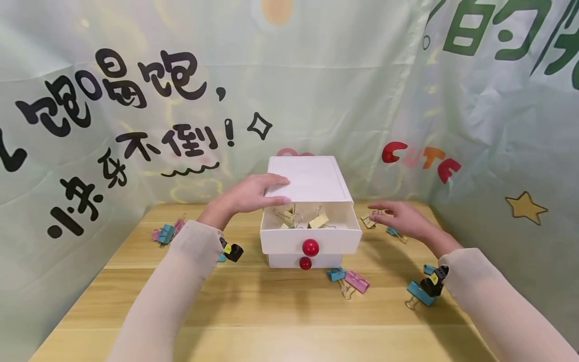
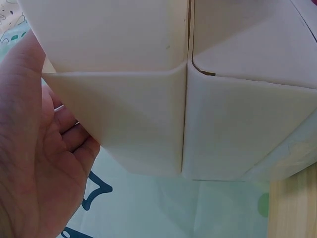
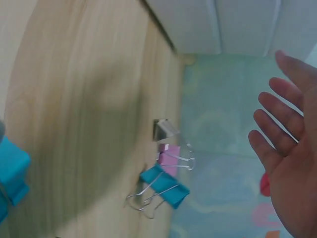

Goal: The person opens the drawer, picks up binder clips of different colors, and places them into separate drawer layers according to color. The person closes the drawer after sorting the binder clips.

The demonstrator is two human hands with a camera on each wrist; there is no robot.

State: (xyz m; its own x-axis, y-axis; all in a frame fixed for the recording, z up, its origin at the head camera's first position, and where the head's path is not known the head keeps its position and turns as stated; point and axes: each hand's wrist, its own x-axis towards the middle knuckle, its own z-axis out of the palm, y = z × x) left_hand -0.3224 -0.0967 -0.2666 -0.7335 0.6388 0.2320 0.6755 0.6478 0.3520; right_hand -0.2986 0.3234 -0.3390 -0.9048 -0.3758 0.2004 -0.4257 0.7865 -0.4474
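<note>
White drawer box (image 1: 312,176) touches left fingers (image 1: 276,179), standing apart from right fingers (image 1: 384,205)

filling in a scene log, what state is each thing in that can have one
upper drawer, pulled open
lower drawer, appears shut
yellow binder clips, lying inside the upper drawer
lone yellowish clip, out on the table
blue binder clips and pink binder clips, scattered on the table
left grip, resting on the drawer box's top left edge
right grip, open, holding nothing
</note>
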